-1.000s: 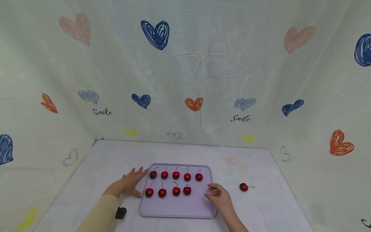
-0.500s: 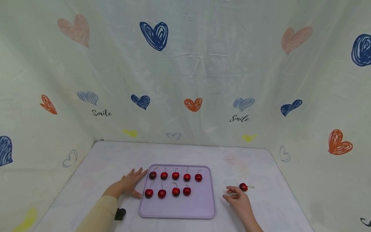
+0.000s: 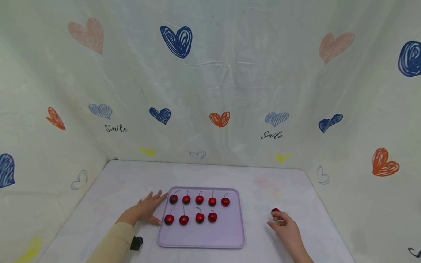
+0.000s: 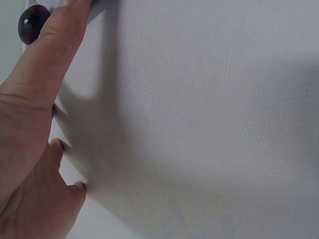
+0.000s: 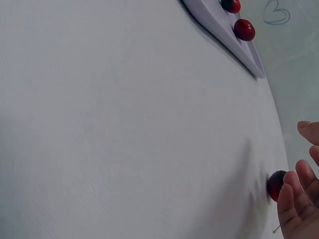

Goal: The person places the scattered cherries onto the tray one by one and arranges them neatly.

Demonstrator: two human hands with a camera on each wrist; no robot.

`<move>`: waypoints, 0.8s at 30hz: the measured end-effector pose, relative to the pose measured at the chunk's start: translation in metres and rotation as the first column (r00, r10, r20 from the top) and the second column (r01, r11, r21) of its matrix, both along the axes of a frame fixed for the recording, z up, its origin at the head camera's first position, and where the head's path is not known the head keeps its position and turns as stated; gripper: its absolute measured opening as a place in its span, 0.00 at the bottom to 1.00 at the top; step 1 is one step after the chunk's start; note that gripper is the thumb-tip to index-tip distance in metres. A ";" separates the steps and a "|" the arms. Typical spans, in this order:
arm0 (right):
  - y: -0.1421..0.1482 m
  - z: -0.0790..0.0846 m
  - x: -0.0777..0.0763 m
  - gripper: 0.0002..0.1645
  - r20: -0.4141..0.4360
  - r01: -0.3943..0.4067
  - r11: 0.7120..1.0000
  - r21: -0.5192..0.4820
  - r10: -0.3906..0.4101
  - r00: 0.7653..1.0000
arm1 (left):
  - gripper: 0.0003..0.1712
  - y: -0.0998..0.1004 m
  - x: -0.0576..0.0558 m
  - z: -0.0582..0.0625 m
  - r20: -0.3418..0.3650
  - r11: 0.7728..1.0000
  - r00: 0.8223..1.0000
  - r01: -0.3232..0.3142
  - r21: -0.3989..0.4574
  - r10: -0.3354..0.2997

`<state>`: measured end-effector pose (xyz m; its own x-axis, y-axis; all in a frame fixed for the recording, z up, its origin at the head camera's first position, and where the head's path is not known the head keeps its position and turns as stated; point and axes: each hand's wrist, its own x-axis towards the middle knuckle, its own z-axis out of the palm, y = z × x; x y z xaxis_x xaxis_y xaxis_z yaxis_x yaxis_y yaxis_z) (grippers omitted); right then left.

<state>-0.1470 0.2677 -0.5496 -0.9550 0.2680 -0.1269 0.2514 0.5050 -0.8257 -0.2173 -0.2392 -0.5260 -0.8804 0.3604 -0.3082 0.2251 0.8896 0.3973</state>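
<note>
A lilac tray point(image 3: 197, 239) lies on the table and bears several red cherries in two rows, five at the back and fewer in front, stems pointing mostly away. Spread flat at the tray's left side, my left hand point(image 3: 146, 210) touches its rim with fingertips and thumb. My right hand point(image 3: 288, 230) is at a loose cherry point(image 3: 275, 210) right of the tray, partly covering it. In the right wrist view that cherry point(image 5: 275, 185) sits just beyond the loosely bent fingers, with the thumb held apart; whether they touch it is unclear.
A small black object point(image 3: 136, 243) lies beside the left sleeve point(image 3: 113, 243). The white table point(image 3: 260, 197) backs onto a pale curtain point(image 3: 243, 87) printed with hearts, which also hangs along both sides.
My right hand has moved right, from the tray's right edge to the loose cherry. The left hand, the tray and its cherries stay where they were.
</note>
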 end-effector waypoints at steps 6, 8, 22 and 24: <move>0.014 0.002 -0.005 0.25 -0.011 0.016 0.999 0.043 -0.015 1.000 | 0.63 -0.002 -0.002 -0.005 -0.010 1.000 1.000 0.011 0.006 -0.011; 0.018 0.001 -0.007 0.26 -0.019 0.020 0.998 0.061 -0.019 1.000 | 0.63 -0.003 -0.003 -0.008 -0.012 1.000 1.000 0.015 0.007 -0.014; 0.030 -0.006 -0.023 0.31 0.016 0.035 0.989 0.147 -0.038 0.999 | 0.63 -0.004 -0.004 -0.008 -0.019 1.000 0.999 0.030 0.006 -0.030; 0.030 -0.008 -0.026 0.32 0.019 0.034 0.988 0.150 -0.038 0.999 | 0.63 -0.004 -0.005 -0.010 -0.018 1.000 0.999 0.029 0.004 -0.028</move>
